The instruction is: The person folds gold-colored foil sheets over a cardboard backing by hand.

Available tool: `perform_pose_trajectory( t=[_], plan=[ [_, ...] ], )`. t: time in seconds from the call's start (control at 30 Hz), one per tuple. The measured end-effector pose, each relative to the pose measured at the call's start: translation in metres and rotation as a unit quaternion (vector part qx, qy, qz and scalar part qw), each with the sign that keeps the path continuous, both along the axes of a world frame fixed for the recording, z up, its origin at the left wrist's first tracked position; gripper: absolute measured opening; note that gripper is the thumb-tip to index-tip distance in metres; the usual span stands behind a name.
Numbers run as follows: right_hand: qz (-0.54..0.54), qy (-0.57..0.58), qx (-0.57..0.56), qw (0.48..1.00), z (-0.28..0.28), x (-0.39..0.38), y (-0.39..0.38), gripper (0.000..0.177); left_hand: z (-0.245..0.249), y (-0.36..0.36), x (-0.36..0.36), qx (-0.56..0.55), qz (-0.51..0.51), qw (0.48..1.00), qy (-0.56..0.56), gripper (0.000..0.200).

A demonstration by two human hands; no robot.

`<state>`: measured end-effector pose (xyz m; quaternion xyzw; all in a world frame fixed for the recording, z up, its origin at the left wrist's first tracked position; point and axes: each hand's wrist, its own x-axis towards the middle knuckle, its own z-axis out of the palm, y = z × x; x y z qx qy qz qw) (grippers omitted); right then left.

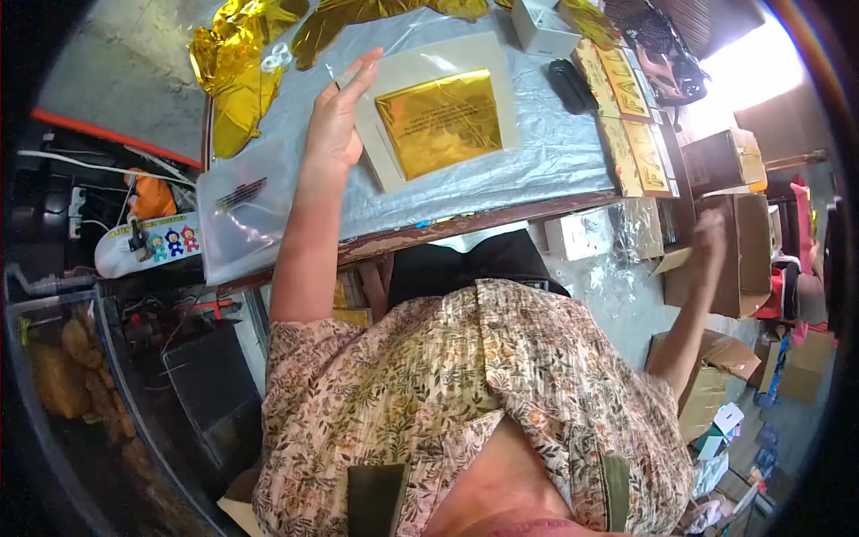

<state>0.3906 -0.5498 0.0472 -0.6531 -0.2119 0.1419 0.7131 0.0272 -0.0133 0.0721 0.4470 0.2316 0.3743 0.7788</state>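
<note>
My left hand (340,121) grips the left edge of a clear plastic bag (506,98) above the table. Inside the bag lies a folded gold foil sheet (440,125) with small dark print too fine to read. My right hand (711,234) is stretched out far to the right, beside an open cardboard box (747,259); its fingers are blurred, and whether they hold anything does not show.
A silvery cloth covers the table (555,152). Gold foil balloons (242,98) lie at its far left, above a stack of clear bags (246,215). Patterned boxes (626,116) line the right edge, near a black case (571,85) and a white box (543,27).
</note>
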Motion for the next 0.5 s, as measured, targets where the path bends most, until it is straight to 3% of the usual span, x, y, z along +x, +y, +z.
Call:
perform_pose_trajectory(
  t=[0.03, 0.07, 0.1, 0.13, 0.17, 0.2, 0.23, 0.27, 0.33, 0.37, 0.5],
  plan=[
    [0.038, -0.065, -0.161, 0.984, -0.044, -0.024, -0.028, 0.022, -0.007, 0.009, 0.003, -0.036, -0.032, 0.999, -0.002, 0.042],
    [0.036, -0.063, -0.17, 0.983, -0.091, 0.017, -0.095, 0.022, -0.016, 0.012, 0.004, -0.076, -0.062, 0.995, -0.005, 0.042],
    [0.084, -0.077, -0.435, 0.893, -0.142, -0.06, -0.093, 0.021, -0.026, 0.015, 0.003, -0.082, -0.057, 0.995, -0.01, 0.042],
    [0.122, -0.09, -0.659, 0.737, -0.185, -0.123, -0.154, 0.023, -0.034, 0.024, 0.004, -0.089, -0.074, 0.993, -0.016, 0.042],
    [0.148, -0.09, -0.835, 0.523, -0.224, -0.1, -0.194, 0.026, -0.04, 0.03, 0.005, -0.098, -0.095, 0.99, -0.016, 0.042],
    [0.026, -0.201, -0.706, 0.678, -0.265, -0.121, -0.222, 0.019, -0.042, 0.033, 0.005, -0.103, -0.092, 0.99, -0.016, 0.042],
    [0.097, -0.256, -0.81, 0.519, -0.242, -0.151, -0.176, 0.017, -0.046, 0.035, 0.006, -0.115, -0.108, 0.987, -0.025, 0.043],
    [0.148, -0.236, -0.827, 0.489, -0.235, -0.174, -0.144, 0.019, -0.049, 0.035, 0.006, -0.127, -0.126, 0.983, -0.033, 0.043],
    [0.201, -0.1, -0.805, 0.55, -0.275, -0.191, -0.109, 0.019, -0.054, 0.034, 0.01, -0.127, -0.124, 0.984, -0.03, 0.044],
    [0.204, -0.102, -0.805, 0.547, -0.274, -0.185, -0.108, 0.019, -0.057, 0.032, 0.01, -0.125, -0.123, 0.984, -0.025, 0.045],
    [0.372, 0.035, -0.594, 0.713, -0.267, -0.163, -0.12, 0.039, -0.062, 0.03, 0.008, -0.128, -0.139, 0.982, -0.012, 0.045]
  ],
)
